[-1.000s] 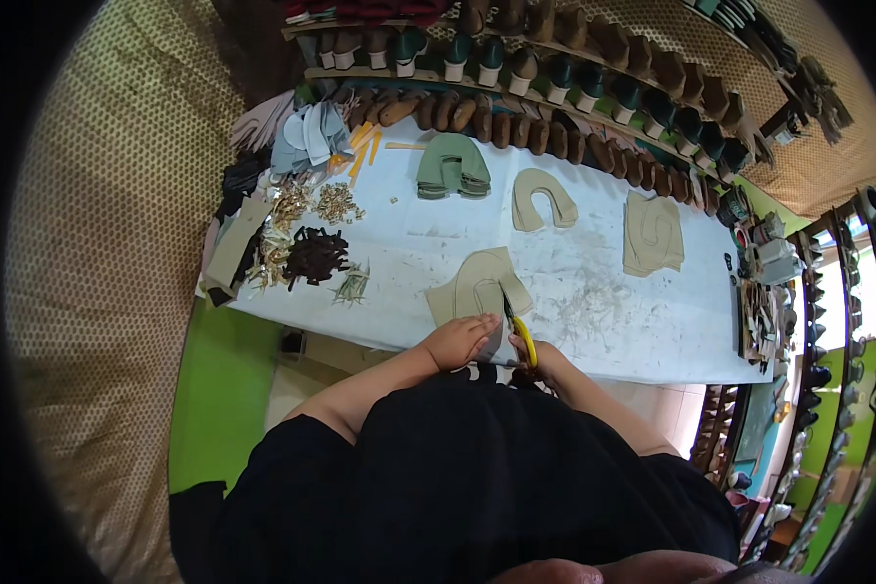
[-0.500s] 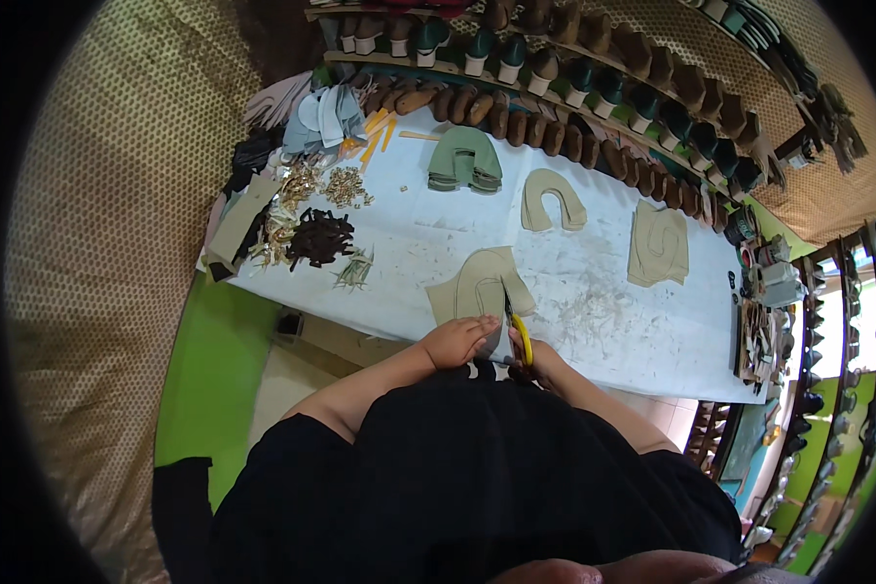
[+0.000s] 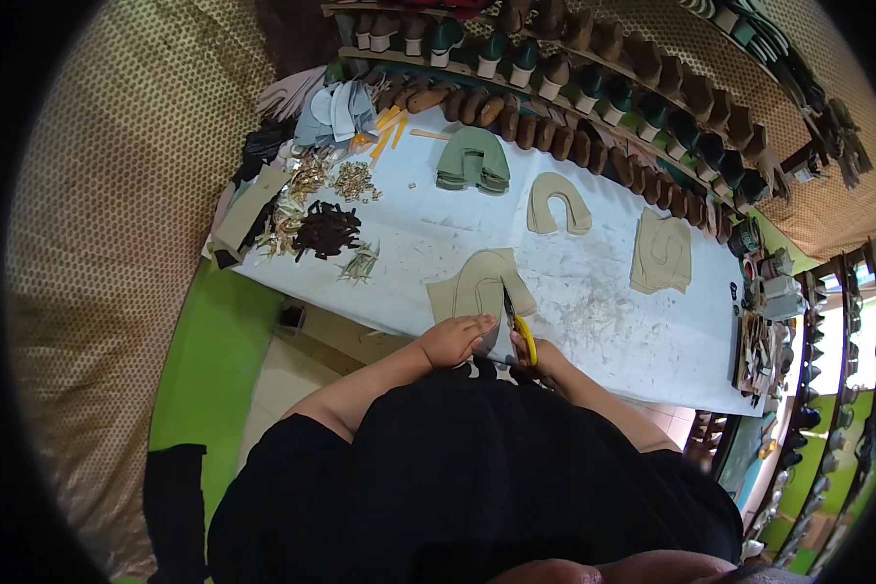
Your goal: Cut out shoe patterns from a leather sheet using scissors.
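A beige sheet of leather-like material (image 3: 472, 277) lies at the near edge of the table, with a curved U-shaped outline drawn on it. My left hand (image 3: 455, 341) rests flat on its lower part, fingers stretched out and pointing right. Yellow-handled scissors (image 3: 526, 339) are in my right hand (image 3: 545, 360), whose fingers are partly hidden by the handles. The dark blades point away from me and lie at the sheet, along the inner side of its right arm. How far apart the blades are is too small to tell.
Farther back lie stacked green U-shaped pieces (image 3: 472, 156), beige U-shaped pieces (image 3: 558, 202) and beige marked sheets (image 3: 662, 251). Small gold parts (image 3: 355, 181) and dark brown pieces (image 3: 327, 230) are heaped at left. Rows of shoe lasts (image 3: 560, 141) line the back; shelves hold shoes (image 3: 618, 92).
The whole view has tilted slightly, shifting the table's far side. My hands, the scissors and the beige sheet keep nearly the same places relative to one another.
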A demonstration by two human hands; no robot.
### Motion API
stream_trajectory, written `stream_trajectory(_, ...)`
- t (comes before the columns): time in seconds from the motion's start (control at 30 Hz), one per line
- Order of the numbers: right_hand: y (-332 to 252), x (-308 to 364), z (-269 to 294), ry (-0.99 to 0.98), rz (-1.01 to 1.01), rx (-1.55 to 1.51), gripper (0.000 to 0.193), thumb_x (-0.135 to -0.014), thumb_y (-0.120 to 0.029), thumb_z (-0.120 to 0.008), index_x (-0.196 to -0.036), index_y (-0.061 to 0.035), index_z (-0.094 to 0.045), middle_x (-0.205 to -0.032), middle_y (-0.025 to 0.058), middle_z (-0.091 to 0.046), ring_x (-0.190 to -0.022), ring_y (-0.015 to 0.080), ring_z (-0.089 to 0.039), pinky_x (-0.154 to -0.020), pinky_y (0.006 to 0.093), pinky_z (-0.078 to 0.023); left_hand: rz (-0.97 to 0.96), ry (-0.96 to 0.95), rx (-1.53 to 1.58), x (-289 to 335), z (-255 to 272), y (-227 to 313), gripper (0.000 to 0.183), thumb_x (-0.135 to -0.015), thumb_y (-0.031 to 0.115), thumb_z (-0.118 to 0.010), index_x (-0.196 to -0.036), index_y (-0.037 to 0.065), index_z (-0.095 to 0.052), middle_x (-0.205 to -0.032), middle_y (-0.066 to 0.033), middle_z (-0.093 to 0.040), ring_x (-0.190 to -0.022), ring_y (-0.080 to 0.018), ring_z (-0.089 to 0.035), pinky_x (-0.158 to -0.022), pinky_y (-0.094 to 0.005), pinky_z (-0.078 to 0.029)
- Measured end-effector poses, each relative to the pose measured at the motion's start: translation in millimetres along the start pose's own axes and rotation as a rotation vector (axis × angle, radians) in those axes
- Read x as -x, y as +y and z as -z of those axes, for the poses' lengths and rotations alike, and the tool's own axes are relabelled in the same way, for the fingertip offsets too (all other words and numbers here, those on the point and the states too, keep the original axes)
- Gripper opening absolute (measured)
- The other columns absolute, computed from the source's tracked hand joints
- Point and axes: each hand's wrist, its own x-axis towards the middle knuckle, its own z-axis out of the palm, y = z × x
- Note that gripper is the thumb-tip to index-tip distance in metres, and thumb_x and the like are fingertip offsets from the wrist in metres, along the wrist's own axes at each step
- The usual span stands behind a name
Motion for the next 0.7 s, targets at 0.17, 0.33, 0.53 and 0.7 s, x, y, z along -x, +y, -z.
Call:
stream_trajectory(0.17, 11.3, -14.5, 22.8, 0.003, 0.013, 0.084, 0.054, -0.089, -0.059, -0.06, -0.067, -0.0109, -0.052, -0.052, -0.0005, -0.043, -0.042, 0.0126, -0.037, -0.04, 0.0293, -0.027, 0.018, -0.018, 0.013, 5.7, 3.1, -0.2, 0.044, -0.094, 0.012, -0.046, -0.137, 0.002, -0.047, -0.137, -0.0164, -0.052, -0.125, -0.0308, -0.052, -0.106, -0.0388, -0.041)
stream_trajectory(0.33, 1.8, -13.4, 38.0, -0.017, -0.006, 0.182, 0.053, -0.09, -0.059, -0.06, -0.07, -0.0104, -0.055, -0.052, -0.0024, -0.04, -0.041, 0.0109, -0.033, -0.04, 0.0283, -0.022, 0.022, -0.031, 0.014, 10.1, 3.3, 0.6, 0.044, -0.094, 0.012, -0.046, -0.137, 0.002, -0.047, -0.138, -0.0166, -0.052, -0.125, -0.0313, -0.052, -0.106, -0.039, -0.041)
stream_trajectory(0.53, -5.3, -9.3, 44.4, -0.056, 0.024, 0.275, 0.05, -0.089, -0.057, -0.062, -0.072, -0.0105, -0.056, -0.052, -0.003, -0.037, -0.041, 0.0102, -0.031, -0.04, 0.0278, -0.021, 0.053, -0.035, -0.011, 13.8, -1.3, 0.4, 0.045, -0.092, 0.011, -0.046, -0.137, 0.002, -0.047, -0.138, -0.0166, -0.052, -0.125, -0.0315, -0.052, -0.106, -0.0392, -0.041)
stream_trajectory(0.7, -3.6, -13.4, 56.6, -0.125, 0.002, 0.212, 0.046, -0.087, -0.055, -0.066, -0.073, -0.012, -0.056, -0.051, -0.0022, -0.039, -0.04, 0.01, -0.032, -0.039, 0.0277, -0.021, 0.065, -0.075, 0.011, 14.8, 1.8, 4.2, 0.044, -0.093, 0.011, -0.046, -0.136, 0.002, -0.048, -0.138, -0.0159, -0.052, -0.125, -0.0313, -0.051, -0.106, -0.0393, -0.041)
